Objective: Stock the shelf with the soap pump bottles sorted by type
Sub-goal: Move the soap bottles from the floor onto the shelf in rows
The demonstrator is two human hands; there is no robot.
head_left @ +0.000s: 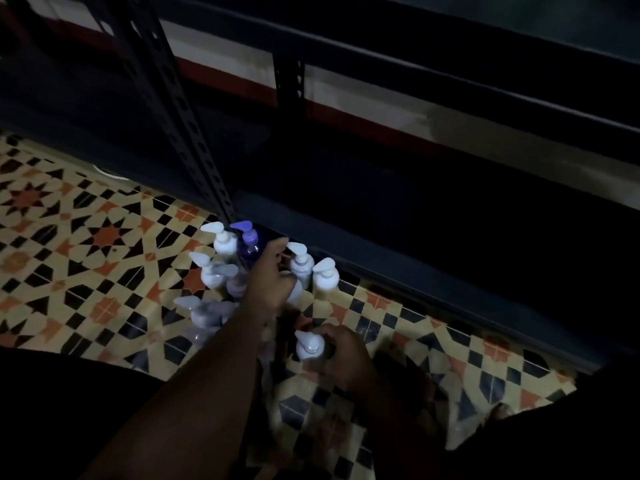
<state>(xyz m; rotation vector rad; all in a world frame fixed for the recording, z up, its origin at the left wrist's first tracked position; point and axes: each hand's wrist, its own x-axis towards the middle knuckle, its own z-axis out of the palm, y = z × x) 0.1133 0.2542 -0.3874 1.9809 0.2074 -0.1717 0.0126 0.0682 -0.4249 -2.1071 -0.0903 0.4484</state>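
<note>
Several pump bottles stand in a cluster on the patterned floor by the shelf's post. Most are white (223,242), one is purple (248,244), and two more white ones (325,275) stand to the right. My left hand (273,278) reaches into the middle of the cluster with its fingers stretched toward the purple bottle; it hides the bottles beneath it. My right hand (346,355) grips a white pump bottle (309,346) by its body, nearer to me and apart from the cluster. The light is dim and the hands are slightly blurred.
A dark metal shelf unit (381,216) runs diagonally across the view, with its perforated post (187,133) just behind the bottles. The lowest shelf board lies close to the tiled floor (86,237). My dark-clothed legs fill the bottom corners.
</note>
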